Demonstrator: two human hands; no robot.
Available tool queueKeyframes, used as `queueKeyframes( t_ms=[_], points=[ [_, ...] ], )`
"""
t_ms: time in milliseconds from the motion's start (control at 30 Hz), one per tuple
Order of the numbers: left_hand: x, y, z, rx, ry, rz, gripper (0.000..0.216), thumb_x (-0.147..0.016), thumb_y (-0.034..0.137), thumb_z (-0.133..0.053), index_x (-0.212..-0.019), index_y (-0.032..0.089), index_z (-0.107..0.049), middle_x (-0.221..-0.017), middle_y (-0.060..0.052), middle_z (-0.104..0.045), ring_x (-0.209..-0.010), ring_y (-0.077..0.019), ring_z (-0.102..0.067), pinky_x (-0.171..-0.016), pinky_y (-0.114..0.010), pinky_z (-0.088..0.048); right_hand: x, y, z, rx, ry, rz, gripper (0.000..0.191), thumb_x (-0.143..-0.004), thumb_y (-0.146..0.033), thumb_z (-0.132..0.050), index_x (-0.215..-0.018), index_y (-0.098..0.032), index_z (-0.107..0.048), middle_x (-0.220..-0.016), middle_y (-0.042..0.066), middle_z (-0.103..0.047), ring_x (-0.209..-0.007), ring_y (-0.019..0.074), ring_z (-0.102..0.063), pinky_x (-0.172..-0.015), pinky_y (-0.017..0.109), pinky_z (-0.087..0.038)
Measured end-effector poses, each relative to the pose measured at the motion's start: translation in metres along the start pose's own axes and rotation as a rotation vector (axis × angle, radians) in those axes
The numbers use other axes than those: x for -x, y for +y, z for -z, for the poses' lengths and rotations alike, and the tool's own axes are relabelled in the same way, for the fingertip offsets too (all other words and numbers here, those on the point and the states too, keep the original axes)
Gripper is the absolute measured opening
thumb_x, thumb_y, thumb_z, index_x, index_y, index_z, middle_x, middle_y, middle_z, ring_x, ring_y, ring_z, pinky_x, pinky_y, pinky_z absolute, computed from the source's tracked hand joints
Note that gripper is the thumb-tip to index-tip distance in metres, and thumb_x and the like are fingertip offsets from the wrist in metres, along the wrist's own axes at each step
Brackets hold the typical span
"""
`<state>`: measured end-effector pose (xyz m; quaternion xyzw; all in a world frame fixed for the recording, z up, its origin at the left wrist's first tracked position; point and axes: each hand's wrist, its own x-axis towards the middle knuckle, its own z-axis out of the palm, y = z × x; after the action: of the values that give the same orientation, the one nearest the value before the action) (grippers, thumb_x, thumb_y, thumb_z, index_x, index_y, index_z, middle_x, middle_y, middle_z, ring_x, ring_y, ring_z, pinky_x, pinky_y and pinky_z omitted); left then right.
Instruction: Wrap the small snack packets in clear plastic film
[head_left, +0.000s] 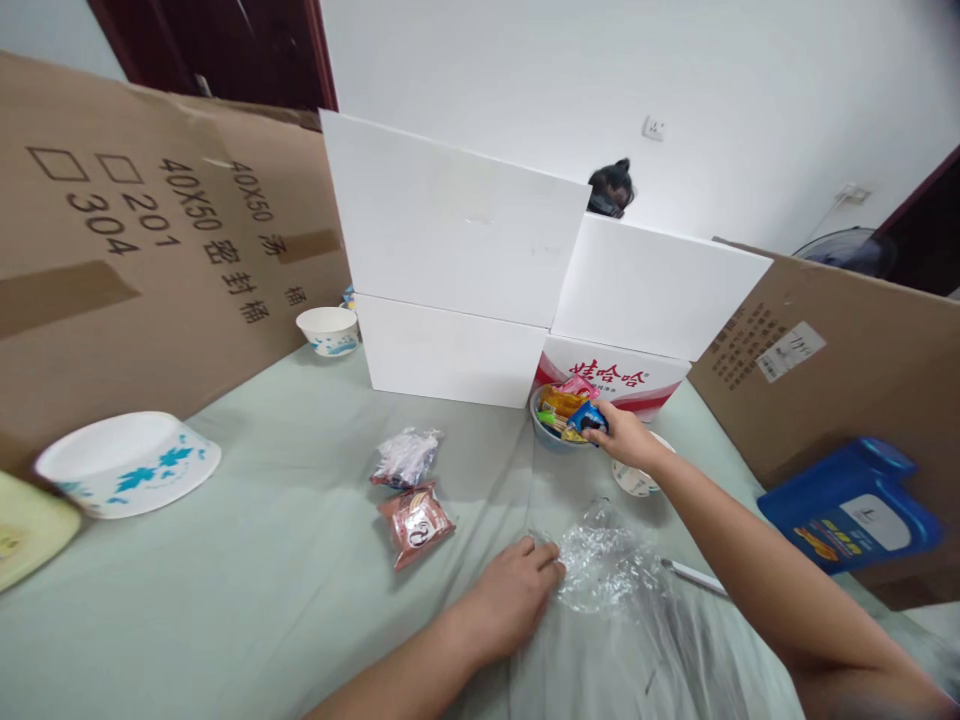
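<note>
My right hand (628,440) reaches forward to a bowl (541,428) full of wrapped snacks and pinches a blue snack packet (586,418) at its near rim. My left hand (514,592) rests on the grey-green tablecloth (262,560), fingers closed on the edge of a crumpled clear plastic bag (604,565). Two wrapped snacks lie left of the bag: a silvery packet (405,457) and a brown one (416,522).
White foam boards (457,260) and a red-and-white carton (622,380) stand behind the bowl. Cardboard sheets (135,250) wall both sides. White bowls with blue print (127,462) (328,330) sit left. A blue jug (851,505) lies right. A white dish (634,482) and pen (694,575) lie under my right arm.
</note>
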<state>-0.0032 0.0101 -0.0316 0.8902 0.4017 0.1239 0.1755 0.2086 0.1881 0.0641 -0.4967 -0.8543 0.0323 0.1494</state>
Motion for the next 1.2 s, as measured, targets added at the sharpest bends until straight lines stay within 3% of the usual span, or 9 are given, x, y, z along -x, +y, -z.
queueKeyframes(
  t_ms=[167, 267, 400, 567, 733, 833, 933, 1067, 1200],
  points=[
    [0.000, -0.001, -0.002, 0.010, -0.005, -0.005, 0.038, -0.085, 0.016, -0.055, -0.122, 0.023, -0.056, -0.133, -0.005, -0.056, -0.111, -0.0252, -0.052, -0.097, -0.037, -0.045, -0.019, 0.020, 0.017, 0.120, 0.071, 0.012, 0.040, -0.089, -0.022, -0.046, -0.128, -0.018, -0.053, -0.108, 0.008, -0.065, -0.095, 0.0221, -0.060, -0.080, 0.033, -0.048],
    [0.000, -0.001, -0.003, -0.006, -0.018, -0.002, 0.036, -0.087, 0.017, -0.056, -0.122, 0.021, -0.056, -0.135, -0.007, -0.054, -0.114, -0.0258, -0.051, -0.100, -0.039, -0.043, -0.026, 0.026, 0.025, 0.226, 0.010, 0.066, 0.037, -0.081, -0.013, -0.053, -0.115, -0.020, -0.067, -0.107, 0.011, -0.063, -0.098, 0.0246, -0.057, -0.084, 0.035, -0.045],
    [0.000, -0.002, -0.004, -0.005, -0.028, -0.013, 0.037, -0.085, 0.019, -0.060, -0.122, 0.021, -0.056, -0.135, -0.008, -0.054, -0.116, -0.0260, -0.051, -0.103, -0.040, -0.042, -0.033, 0.023, 0.022, 0.333, -0.091, 0.150, 0.037, -0.079, -0.007, -0.054, -0.105, -0.023, -0.073, -0.096, 0.012, -0.066, -0.098, 0.0263, -0.055, -0.087, 0.037, -0.041],
    [0.000, -0.003, -0.003, -0.012, 0.053, 0.015, 0.030, -0.086, 0.019, -0.060, -0.115, 0.024, -0.061, -0.142, -0.007, -0.048, -0.126, -0.0301, -0.045, -0.103, -0.047, -0.041, -0.032, 0.004, 0.025, 0.371, -0.060, 0.211, 0.038, -0.082, -0.005, -0.049, -0.111, -0.020, -0.069, -0.113, 0.011, -0.064, -0.110, 0.0275, -0.049, -0.096, 0.041, -0.037],
    [0.001, -0.001, 0.001, -0.078, 0.190, -0.005, 0.026, -0.095, 0.020, -0.046, -0.111, 0.026, -0.065, -0.147, -0.006, -0.044, -0.141, -0.0329, -0.025, -0.109, -0.058, -0.027, 0.037, -0.032, 0.018, 0.081, 0.059, 0.254, 0.032, -0.094, -0.020, -0.039, -0.111, -0.019, -0.066, -0.102, 0.010, -0.065, -0.097, 0.0219, -0.057, -0.085, 0.034, -0.045],
    [0.004, 0.007, 0.003, -0.144, 0.244, -0.073, 0.029, -0.096, 0.017, -0.042, -0.113, 0.024, -0.065, -0.147, -0.007, -0.044, -0.144, -0.0305, -0.020, -0.112, -0.056, -0.023, 0.101, -0.045, -0.013, -0.036, -0.211, 0.220, 0.028, -0.093, -0.034, -0.050, -0.112, -0.021, -0.065, -0.095, 0.008, -0.068, -0.085, 0.0209, -0.062, -0.076, 0.033, -0.049],
    [0.007, 0.017, 0.005, -0.150, 0.262, -0.107, 0.028, -0.096, 0.019, -0.041, -0.103, 0.021, -0.069, -0.142, -0.008, -0.050, -0.141, -0.0312, -0.026, -0.111, -0.054, -0.024, 0.152, -0.040, -0.049, -0.009, -0.302, 0.177, 0.057, -0.082, -0.055, -0.062, -0.126, -0.019, -0.059, -0.120, 0.015, -0.063, -0.111, 0.0303, -0.056, -0.095, 0.045, -0.044],
    [0.009, 0.023, 0.012, 0.013, 0.014, -0.156, 0.020, -0.091, 0.025, -0.054, -0.084, 0.021, -0.072, -0.104, -0.008, -0.068, -0.111, -0.0272, -0.055, -0.097, -0.044, -0.041, 0.184, -0.019, -0.076, 0.051, -0.258, 0.054, 0.105, -0.068, -0.078, -0.059, -0.148, -0.014, -0.036, -0.153, 0.023, -0.030, -0.142, 0.0441, -0.017, -0.109, 0.062, -0.021],
    [0.008, 0.015, 0.026, 0.429, -0.234, -0.321, 0.025, -0.084, 0.045, -0.064, -0.086, 0.022, -0.073, -0.077, -0.001, -0.069, -0.075, -0.0152, -0.063, -0.076, -0.026, -0.050, 0.193, -0.019, -0.075, 0.035, -0.287, 0.092, 0.115, -0.066, -0.083, -0.054, -0.153, -0.017, -0.020, -0.158, 0.021, -0.014, -0.144, 0.0458, 0.001, -0.110, 0.067, -0.008]
  ],
)
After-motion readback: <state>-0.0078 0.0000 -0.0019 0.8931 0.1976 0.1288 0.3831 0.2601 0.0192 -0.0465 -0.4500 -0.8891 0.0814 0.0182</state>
